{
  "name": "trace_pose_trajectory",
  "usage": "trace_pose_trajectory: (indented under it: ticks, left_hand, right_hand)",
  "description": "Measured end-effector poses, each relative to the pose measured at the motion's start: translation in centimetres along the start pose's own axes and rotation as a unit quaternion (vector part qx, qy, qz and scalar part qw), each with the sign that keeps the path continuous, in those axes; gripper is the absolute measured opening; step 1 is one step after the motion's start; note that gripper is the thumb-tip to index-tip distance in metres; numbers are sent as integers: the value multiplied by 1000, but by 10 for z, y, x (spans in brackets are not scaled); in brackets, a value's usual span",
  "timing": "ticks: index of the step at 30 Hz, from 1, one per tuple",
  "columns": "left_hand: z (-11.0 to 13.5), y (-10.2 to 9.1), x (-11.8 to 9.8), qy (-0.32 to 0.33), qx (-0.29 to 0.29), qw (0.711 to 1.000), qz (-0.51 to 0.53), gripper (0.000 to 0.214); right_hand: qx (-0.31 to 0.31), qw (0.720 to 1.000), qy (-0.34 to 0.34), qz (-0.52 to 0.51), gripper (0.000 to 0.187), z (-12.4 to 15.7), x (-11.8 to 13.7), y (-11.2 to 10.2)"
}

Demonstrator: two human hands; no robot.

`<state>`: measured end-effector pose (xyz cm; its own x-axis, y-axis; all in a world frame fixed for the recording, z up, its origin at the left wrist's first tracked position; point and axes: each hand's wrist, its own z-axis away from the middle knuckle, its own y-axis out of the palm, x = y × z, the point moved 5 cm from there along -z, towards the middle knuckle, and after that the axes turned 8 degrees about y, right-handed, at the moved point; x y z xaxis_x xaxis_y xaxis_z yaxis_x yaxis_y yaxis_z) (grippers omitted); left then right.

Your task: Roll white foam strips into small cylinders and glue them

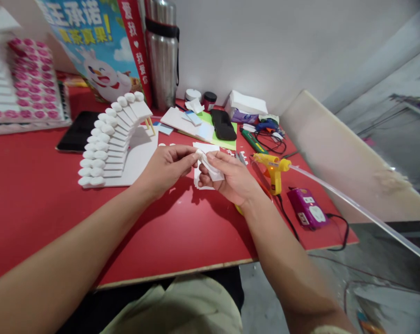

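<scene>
A small piece of white tissue [213,171] is held between both hands over the middle of the table. My left hand [173,162] pinches its upper left end between thumb and fingertips. The fingers of my right hand [232,174] are closed round its lower part, the thumb pressing on top. Beneath the hands lie white paper sheets [198,182], partly covered by them. Left of my left hand stands a curved white model staircase [117,153] on a white base, with oval white pads lining its outer edge and short yellowish posts under the top step.
Right of my hands, a yellow glue gun [273,169] with a long clear stick stands by a purple power socket [307,208]. Behind are a black phone-like object [223,124], a tissue pack [246,104] and a steel flask [162,55]. A dark tablet [78,132] lies behind the staircase.
</scene>
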<state>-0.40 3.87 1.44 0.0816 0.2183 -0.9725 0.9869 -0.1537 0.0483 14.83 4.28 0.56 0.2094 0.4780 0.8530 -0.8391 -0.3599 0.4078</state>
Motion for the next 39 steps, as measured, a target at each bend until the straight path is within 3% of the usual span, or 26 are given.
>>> trace_pose_trajectory:
  ticks: [7,12,17,20,23,27,33,36,39]
  left_hand:
    - [0,1,1,0,-4,1000,3,25]
    - [0,0,0,-14,-16,999,27,25]
    - [2,3,3,-7,-28,999,18,23]
    - [4,4,2,17,-49,998,-36,22]
    - [7,7,-8,89,-56,987,-124,20]
    - [11,10,-19,175,-61,962,-201,23]
    - [16,15,-21,206,-57,949,-231,27]
    - [17,15,-22,199,-45,963,-177,26]
    - [13,9,-20,136,-36,985,-98,24]
  right_hand:
    - [-12,999,-10,32,48,-3,0,-1]
    - [-110,977,-113,145,47,-1,7,-6]
    - [-168,951,-157,204,40,5,11,-3]
    - [-200,941,-176,210,38,7,11,0]
    - [-222,936,-188,198,34,10,10,5]
    - [-211,937,-208,186,29,16,11,14]
    - [-204,930,-222,212,33,22,14,14]
    - [-184,926,-234,233,34,26,21,10]
    - [-131,929,-223,263,34,29,26,8]
